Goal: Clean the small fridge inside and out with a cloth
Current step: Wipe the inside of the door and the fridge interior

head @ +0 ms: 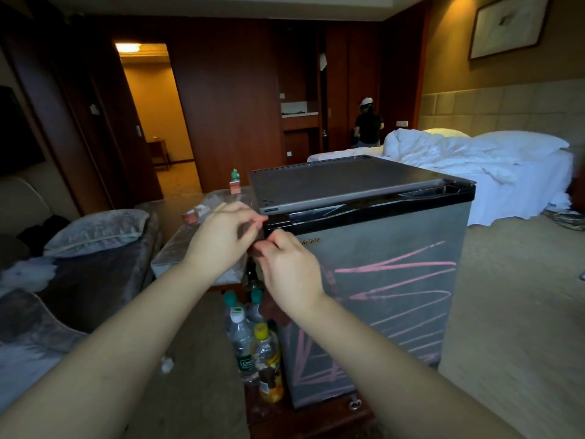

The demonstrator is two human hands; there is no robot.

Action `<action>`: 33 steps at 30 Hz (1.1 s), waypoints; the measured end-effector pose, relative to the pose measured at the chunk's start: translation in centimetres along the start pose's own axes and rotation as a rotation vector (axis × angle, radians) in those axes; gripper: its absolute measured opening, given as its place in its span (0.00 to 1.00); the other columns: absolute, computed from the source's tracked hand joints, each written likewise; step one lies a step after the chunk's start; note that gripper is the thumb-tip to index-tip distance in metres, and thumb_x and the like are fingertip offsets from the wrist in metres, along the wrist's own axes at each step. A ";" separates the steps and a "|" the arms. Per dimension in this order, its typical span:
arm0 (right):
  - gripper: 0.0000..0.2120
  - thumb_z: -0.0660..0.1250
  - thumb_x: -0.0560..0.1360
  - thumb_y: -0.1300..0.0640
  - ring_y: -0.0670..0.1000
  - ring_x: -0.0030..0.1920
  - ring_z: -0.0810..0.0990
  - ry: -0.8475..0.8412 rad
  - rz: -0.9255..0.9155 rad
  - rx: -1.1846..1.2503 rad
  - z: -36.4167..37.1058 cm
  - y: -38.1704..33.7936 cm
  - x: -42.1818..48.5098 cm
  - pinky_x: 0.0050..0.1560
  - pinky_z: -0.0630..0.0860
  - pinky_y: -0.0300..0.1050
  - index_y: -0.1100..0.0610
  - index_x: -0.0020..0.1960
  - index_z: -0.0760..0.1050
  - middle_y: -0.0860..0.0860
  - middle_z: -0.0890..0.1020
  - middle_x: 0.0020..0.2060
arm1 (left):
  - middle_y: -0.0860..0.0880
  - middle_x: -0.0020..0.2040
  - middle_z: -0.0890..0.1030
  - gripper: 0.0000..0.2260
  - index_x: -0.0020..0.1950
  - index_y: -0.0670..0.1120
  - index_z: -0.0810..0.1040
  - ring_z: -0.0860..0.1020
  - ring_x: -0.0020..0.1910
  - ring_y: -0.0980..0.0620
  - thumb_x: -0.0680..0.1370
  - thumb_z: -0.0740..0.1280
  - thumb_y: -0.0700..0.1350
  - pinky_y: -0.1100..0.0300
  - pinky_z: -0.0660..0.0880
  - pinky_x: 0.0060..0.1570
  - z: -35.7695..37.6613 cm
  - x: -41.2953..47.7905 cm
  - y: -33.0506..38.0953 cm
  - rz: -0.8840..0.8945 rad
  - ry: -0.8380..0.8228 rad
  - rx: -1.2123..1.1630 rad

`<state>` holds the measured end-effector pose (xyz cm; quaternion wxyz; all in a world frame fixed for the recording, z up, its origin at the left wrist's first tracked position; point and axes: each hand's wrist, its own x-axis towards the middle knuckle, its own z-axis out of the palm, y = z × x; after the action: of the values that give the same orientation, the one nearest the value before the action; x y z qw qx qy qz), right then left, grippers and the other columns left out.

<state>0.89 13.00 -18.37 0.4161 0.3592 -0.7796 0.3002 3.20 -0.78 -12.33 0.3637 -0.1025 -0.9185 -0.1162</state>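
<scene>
both arms outstretched; left grip (221, 236), right grip (289, 274) close together, fingers (273, 243) curled

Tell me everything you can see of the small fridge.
The small fridge stands upright, door shut, on a low wooden stand. Its top is dark grey; a glossy black band with a recessed grip crowns the silvery door, which is scrawled with pink lines. The left hand and right hand meet at its upper left door corner.

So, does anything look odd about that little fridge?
Yes. Pink scribbled lines run all across the door of the fridge, like marker or chalk marks. Several drink bottles also stand clustered outside it, beside its lower left corner.
</scene>
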 end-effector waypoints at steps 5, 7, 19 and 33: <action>0.16 0.78 0.62 0.66 0.55 0.41 0.80 0.013 -0.091 0.008 0.6 1.6 -1.5 0.29 0.77 0.44 0.58 0.48 0.81 0.54 0.79 0.42 | 0.47 0.51 0.80 0.19 0.60 0.48 0.81 0.76 0.53 0.46 0.74 0.63 0.31 0.53 0.73 0.53 0.1 -0.7 -0.1 -0.029 -0.030 -0.024; 0.17 0.78 0.62 0.66 0.54 0.42 0.80 0.007 -0.119 -0.011 0.6 3.7 -3.9 0.32 0.78 0.44 0.57 0.49 0.81 0.53 0.80 0.43 | 0.47 0.50 0.80 0.22 0.62 0.48 0.79 0.77 0.52 0.44 0.73 0.62 0.29 0.49 0.75 0.53 0.3 -1.1 -0.1 -0.040 -0.032 -0.046; 0.10 0.63 0.74 0.56 0.56 0.44 0.81 0.000 0.033 0.033 -2.8 4.7 -1.6 0.43 0.78 0.44 0.56 0.47 0.83 0.52 0.81 0.43 | 0.48 0.58 0.77 0.30 0.71 0.54 0.69 0.72 0.59 0.47 0.75 0.55 0.28 0.51 0.72 0.57 0.7 -2.2 0.4 -0.166 -0.114 -0.096; 0.10 0.63 0.73 0.57 0.56 0.43 0.80 -0.009 -0.063 0.005 -2.8 3.0 -2.3 0.37 0.77 0.43 0.54 0.48 0.82 0.52 0.80 0.42 | 0.52 0.38 0.80 0.30 0.70 0.66 0.59 0.79 0.38 0.52 0.76 0.59 0.36 0.48 0.79 0.42 1.0 -2.8 1.2 -0.280 -0.198 -0.152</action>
<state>0.56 17.55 -19.59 0.4209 0.3859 -0.7690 0.2873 4.90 0.39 -14.86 0.2429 -0.0116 -0.9437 -0.2242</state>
